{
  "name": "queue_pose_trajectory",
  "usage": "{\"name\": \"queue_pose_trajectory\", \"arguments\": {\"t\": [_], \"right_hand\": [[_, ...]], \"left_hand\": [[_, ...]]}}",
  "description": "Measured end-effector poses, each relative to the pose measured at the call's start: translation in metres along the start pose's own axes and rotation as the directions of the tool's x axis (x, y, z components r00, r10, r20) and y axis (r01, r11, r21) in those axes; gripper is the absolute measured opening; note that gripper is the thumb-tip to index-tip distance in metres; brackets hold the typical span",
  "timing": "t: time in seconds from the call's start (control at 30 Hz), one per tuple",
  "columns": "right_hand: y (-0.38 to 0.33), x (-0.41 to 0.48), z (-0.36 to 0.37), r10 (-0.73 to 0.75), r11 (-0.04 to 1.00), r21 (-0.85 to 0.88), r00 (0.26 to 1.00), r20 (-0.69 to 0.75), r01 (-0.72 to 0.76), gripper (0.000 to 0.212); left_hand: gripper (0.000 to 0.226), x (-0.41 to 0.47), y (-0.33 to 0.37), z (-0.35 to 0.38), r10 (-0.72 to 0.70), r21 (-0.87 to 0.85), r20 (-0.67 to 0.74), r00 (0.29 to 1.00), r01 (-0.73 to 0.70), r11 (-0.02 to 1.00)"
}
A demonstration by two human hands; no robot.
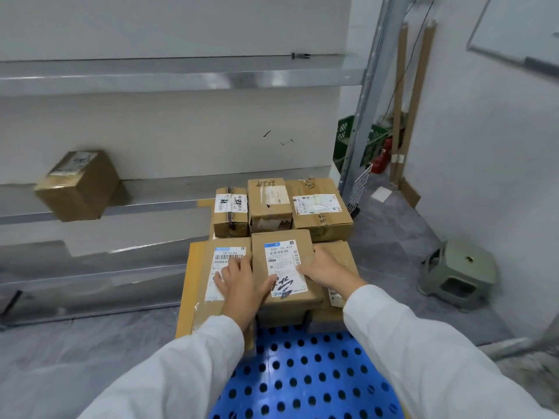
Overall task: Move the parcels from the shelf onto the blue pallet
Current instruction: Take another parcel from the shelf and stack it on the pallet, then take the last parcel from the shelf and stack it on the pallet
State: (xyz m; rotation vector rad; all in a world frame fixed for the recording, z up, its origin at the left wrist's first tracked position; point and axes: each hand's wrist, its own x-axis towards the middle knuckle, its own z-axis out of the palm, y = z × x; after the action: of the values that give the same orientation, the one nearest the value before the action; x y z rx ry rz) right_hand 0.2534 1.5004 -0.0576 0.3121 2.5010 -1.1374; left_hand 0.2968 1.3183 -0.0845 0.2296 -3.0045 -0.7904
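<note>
Where the two white sleeves [169, 370] reach forward from the bottom edge, the blue pallet [302, 376] lies nearest, its perforated top dotted with dark round holes and bare in front. Both hands meet on a labelled parcel [286, 267] at the front of the stack on the pallet. The left hand [242, 285] lies against the parcel's left edge, thumb on the white label, its fingers [233, 264] spread flat over the neighbouring flat parcel [208, 282] to the left. The right hand [325, 269] grips the parcel's right edge, fingers curled over the side, so their tips are hidden. More cardboard shows under and to the right of this parcel.

Behind it stands a back row of three parcels [269, 204], touching one another, each with a label or handwriting on top. The floor [75, 358] around the pallet is grey and mottled. To the right, a pale green stool [459, 273] stands on the floor near the white wall.

Farther off on the left, a single parcel [78, 186] sits tilted on the shelf [151, 204], a long metal ledge running along a white wall. Another metal ledge runs above it. In the far right corner, past a grey upright post [366, 101], are a green crate [348, 140], long cardboard tubes [414, 95] leaning on the wall, and something red, too small to tell.
</note>
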Motion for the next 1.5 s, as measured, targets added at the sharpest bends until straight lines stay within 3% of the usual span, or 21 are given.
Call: {"name": "queue_pose_trajectory", "arguments": {"t": [0.3,0.4,0.5,0.67,0.8,0.93,1.17,1.5], "right_hand": [[0.01,-0.004,-0.008,-0.041,0.999,0.02,0.999,-0.01,0.041,0.056],[0.004,-0.004,-0.015,-0.098,0.994,-0.058,0.993,-0.069,0.094,0.065],[-0.008,-0.004,-0.018,-0.173,0.981,-0.1,0.98,-0.095,0.164,0.059],[-0.043,-0.013,-0.016,-0.309,0.938,-0.19,0.948,-0.075,0.29,0.055],[-0.087,-0.031,-0.009,-0.414,0.882,-0.271,0.909,-0.051,0.386,0.052],[-0.137,-0.053,0.005,-0.525,0.813,-0.322,0.85,-0.044,0.486,0.045],[-0.226,-0.099,0.085,-0.613,0.732,-0.417,0.788,-0.057,0.539,0.049],[-0.338,-0.151,0.276,-0.625,0.686,-0.411,0.775,0.089,0.6,0.051]], "left_hand": [[0.064,0.001,-0.001,0.0,-0.012,-0.046,-0.017,1.0,0.012,0.999],[0.051,0.0,-0.001,-0.001,0.036,-0.053,-0.009,0.999,-0.037,0.998],[0.04,-0.001,0.001,-0.007,0.102,-0.107,-0.038,0.994,-0.106,0.989],[0.043,0.005,0.013,-0.036,0.2,-0.228,-0.017,0.98,-0.199,0.953],[0.044,0.013,0.013,-0.076,0.325,-0.095,-0.106,0.94,-0.334,0.938],[0.046,0.019,-0.008,-0.124,0.364,0.003,-0.186,0.913,-0.37,0.929],[0.046,-0.006,-0.105,-0.204,0.486,0.23,-0.263,0.833,-0.436,0.87],[0.057,-0.059,-0.32,-0.317,0.293,0.318,-0.303,0.907,-0.194,0.928]]}}
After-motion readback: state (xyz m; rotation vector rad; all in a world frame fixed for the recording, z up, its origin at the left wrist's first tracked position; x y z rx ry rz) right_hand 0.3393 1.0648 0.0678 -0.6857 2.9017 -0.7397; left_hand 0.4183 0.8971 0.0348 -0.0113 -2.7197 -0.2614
